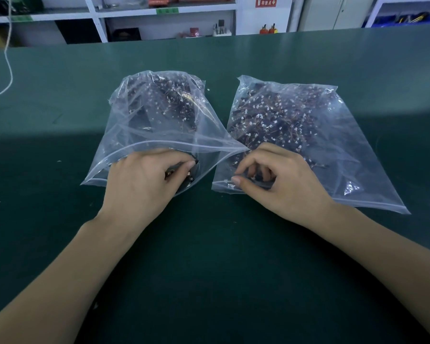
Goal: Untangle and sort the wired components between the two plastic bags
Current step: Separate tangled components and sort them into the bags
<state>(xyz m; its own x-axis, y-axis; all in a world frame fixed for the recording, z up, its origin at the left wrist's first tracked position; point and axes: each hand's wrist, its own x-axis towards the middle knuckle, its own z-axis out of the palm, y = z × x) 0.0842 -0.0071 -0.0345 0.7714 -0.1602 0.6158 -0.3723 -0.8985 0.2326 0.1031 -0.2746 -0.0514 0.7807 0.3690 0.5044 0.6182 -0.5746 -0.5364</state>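
Left bag (144,135): clear glossy plastic film, creased, catching glare. Right bag (333,150): same shiny transparent plastic, wrinkled. Wired components (271,115) inside: dark matt pieces, thin wires, small white plastic connectors. Bench (209,256): dark green matt mat, smooth.

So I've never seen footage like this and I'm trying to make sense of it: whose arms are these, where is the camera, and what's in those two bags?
There is no machine here. A person wears a camera on their head, so this single picture looks forward and down along their own bare arms.

On the green table lie two clear plastic bags, side by side, mouths toward the person. Both are full of small dark wired components with tiny white connectors.

The left hand is at the open mouth of the left bag, fingers curled round a small clump of dark parts. The right hand is at the mouth of the right bag, fingers curled; whether it pinches plastic or parts is unclear.

Behind are white shelves, and a white cord hangs at the left.
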